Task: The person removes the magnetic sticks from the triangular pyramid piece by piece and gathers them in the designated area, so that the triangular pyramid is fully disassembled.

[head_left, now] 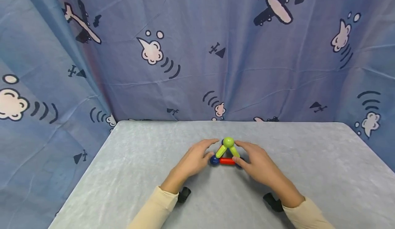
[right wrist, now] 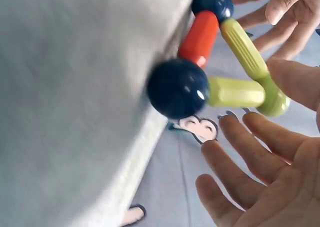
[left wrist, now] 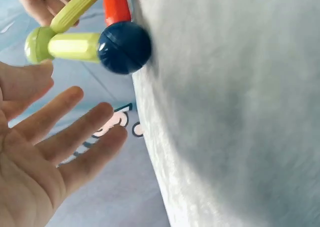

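Observation:
A small pyramid of magnetic rods and balls stands on the table between both hands. Its top is a lime-green ball point(head_left: 228, 142), from which green rods point(head_left: 220, 151) slope down. At the base, a red rod point(head_left: 227, 161) joins dark blue balls point(head_left: 214, 159); another blue ball sits farther back, mostly hidden. My left hand point(head_left: 195, 158) is beside the left of the pyramid, fingers spread, gripping nothing. On the other side my right hand point(head_left: 258, 162) has its fingers extended, partly covering the right blue ball point(right wrist: 178, 88). Whether either hand touches the pieces I cannot tell.
A pale grey cloth covers the table point(head_left: 129, 174). Behind it and at the sides hangs a blue curtain point(head_left: 191, 95) printed with planes and clouds. Black devices point(head_left: 184, 194) sit at both wrists, by the cream sleeves point(head_left: 157, 206).

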Tool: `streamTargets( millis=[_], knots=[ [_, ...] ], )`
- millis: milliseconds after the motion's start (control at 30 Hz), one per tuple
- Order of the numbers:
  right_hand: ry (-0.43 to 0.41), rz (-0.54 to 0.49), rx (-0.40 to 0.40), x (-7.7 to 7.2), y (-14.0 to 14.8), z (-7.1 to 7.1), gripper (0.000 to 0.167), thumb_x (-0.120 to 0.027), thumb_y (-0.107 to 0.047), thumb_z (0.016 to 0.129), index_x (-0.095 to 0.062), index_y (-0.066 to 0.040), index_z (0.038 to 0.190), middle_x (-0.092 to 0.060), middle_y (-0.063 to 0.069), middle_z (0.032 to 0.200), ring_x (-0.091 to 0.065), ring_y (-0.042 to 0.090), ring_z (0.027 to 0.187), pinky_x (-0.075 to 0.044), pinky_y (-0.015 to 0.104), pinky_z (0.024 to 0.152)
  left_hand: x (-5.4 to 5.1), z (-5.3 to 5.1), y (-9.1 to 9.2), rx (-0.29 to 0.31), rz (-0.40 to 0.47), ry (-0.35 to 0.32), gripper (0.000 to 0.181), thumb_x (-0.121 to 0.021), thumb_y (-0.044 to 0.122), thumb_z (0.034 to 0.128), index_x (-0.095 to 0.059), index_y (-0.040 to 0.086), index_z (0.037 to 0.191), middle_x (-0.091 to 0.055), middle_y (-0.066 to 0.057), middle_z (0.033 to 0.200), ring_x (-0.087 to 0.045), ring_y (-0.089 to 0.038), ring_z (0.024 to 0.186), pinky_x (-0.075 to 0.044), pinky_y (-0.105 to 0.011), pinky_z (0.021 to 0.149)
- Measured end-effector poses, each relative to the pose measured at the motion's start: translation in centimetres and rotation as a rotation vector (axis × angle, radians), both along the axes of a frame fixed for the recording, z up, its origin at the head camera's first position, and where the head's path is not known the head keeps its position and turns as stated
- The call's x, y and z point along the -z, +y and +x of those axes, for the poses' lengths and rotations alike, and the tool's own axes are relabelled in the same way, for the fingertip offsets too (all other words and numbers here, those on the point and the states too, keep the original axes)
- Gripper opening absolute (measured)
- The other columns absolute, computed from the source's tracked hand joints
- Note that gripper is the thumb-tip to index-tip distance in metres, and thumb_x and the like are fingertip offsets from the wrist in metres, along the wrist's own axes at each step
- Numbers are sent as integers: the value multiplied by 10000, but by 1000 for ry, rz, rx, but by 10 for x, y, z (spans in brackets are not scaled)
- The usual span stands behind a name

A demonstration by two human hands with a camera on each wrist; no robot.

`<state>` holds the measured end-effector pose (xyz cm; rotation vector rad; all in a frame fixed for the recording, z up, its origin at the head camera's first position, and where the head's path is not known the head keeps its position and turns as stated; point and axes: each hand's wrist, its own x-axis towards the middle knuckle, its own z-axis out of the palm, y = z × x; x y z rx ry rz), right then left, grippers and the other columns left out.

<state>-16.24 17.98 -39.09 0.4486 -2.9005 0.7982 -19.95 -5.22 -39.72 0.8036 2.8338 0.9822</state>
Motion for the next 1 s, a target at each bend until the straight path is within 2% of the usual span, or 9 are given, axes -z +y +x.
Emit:
streamTargets(
  millis=[133, 233, 367, 533, 633, 767, 900, 1000],
  knots=[
    [-42, -55, -11, 6, -4, -2, 548, -677, -257, 950, -508, -40, 1423, -583, 186, 1388, -524, 417, 1307, -425, 611, 1034, 1, 1, 2, 22, 31, -84, 509, -617, 138, 983, -487, 225, 1468, -570, -14, 1433, -630, -184, 1195, -527, -323, 947],
    [-39, -87, -16, 9, -6, -1, 524, -680, -244, 949, -517, -63, 1413, -626, 150, 1329, -570, 375, 1264, -450, 590, 1015, 1, 2, 3, 22, 55, -118, 495, -632, 160, 977, -507, 235, 1451, -617, -25, 1365, -670, -162, 1065, -536, -268, 829],
    [-31, -115, -43, 11, -10, 0, 463, -680, -228, 949, -555, -96, 1374, -674, 85, 1231, -633, 302, 1165, -489, 552, 969, 0, 3, 5, 13, 52, -121, 505, -649, 235, 974, -498, 248, 1455, -660, -29, 1261, -660, -97, 936, -522, -239, 759],
    [-29, -123, -92, 14, -15, 0, 376, -673, -219, 953, -605, -123, 1310, -698, 21, 1164, -661, 228, 1092, -521, 497, 922, -1, 6, 7, 53, 60, -97, 534, -640, 348, 969, -477, 260, 1470, -636, 0, 1161, -591, -40, 776, -490, -206, 682],
    [-29, -130, -114, 15, -17, 1, 351, -664, -226, 960, -617, -124, 1292, -703, 1, 1143, -663, 203, 1072, -526, 474, 909, -2, 7, 8, 68, 58, -65, 514, -625, 362, 974, -491, 258, 1459, -622, 17, 1122, -547, -48, 762, -468, -202, 682],
    [-24, -132, -117, 15, -19, 0, 332, -651, -236, 969, -620, -127, 1281, -705, -9, 1123, -666, 195, 1053, -532, 465, 891, -2, 8, 10, 52, 58, -31, 463, -629, 344, 972, -537, 248, 1416, -624, 25, 1081, -526, -60, 788, -455, -201, 690],
    [-12, -134, -115, 15, -19, -1, 309, -646, -242, 971, -629, -141, 1263, -712, -17, 1111, -678, 199, 1047, -540, 467, 885, -1, 7, 11, 34, 65, -14, 441, -644, 345, 961, -565, 254, 1385, -603, 11, 1050, -546, -92, 813, -446, -197, 671],
    [-11, -132, -106, 16, -19, 0, 289, -637, -279, 976, -640, -164, 1241, -718, -34, 1090, -684, 196, 1038, -544, 467, 883, 0, 8, 12, 49, 73, 5, 455, -645, 344, 958, -562, 245, 1395, -593, 4, 1116, -588, -141, 898, -469, -208, 720]
  ],
)
